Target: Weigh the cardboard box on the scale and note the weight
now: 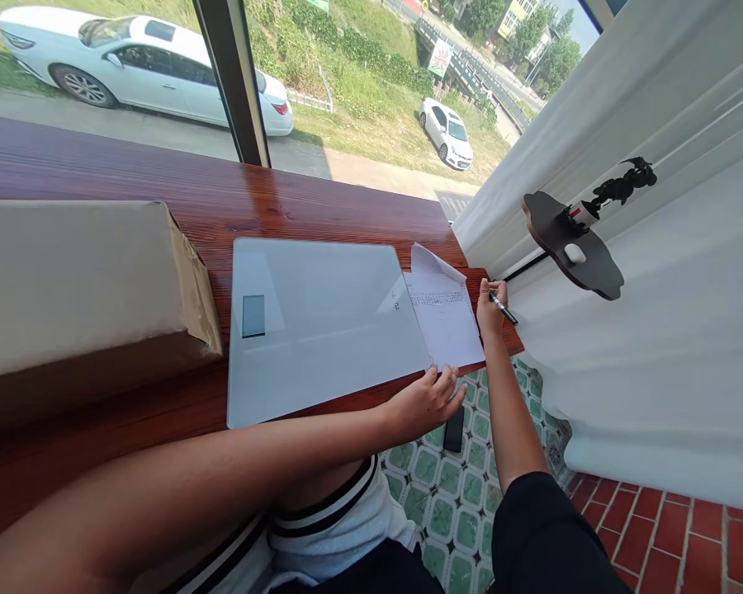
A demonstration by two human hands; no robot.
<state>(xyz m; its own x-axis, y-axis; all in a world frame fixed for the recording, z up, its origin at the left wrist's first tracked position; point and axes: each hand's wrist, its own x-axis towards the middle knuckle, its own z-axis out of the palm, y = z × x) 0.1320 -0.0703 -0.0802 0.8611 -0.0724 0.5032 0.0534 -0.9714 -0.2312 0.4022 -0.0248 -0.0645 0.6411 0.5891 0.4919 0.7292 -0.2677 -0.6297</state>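
Note:
My right hand (493, 307) is closed around a black pen (504, 308) at the table's right edge, just beside a notepad (447, 326). Several lines of handwriting run across the upper part of the notepad's page, and a turned-back sheet curls up at its top. My left hand (427, 400) rests by the notepad's lower left corner, fingers apart and holding nothing that I can see. Left of the notepad lies a large pale, glossy flat panel (322, 330) with a small grey display window, resembling a bathroom scale. Its right edge meets or overlaps the notepad.
A big cardboard box (87, 280) occupies the left side of the reddish wooden table (347, 202). A white curtain (650, 371) hangs on the right, near a small dark shelf (585, 260) bearing a figurine. Below, a dark flat object (454, 429) lies on the green tiled floor (446, 516).

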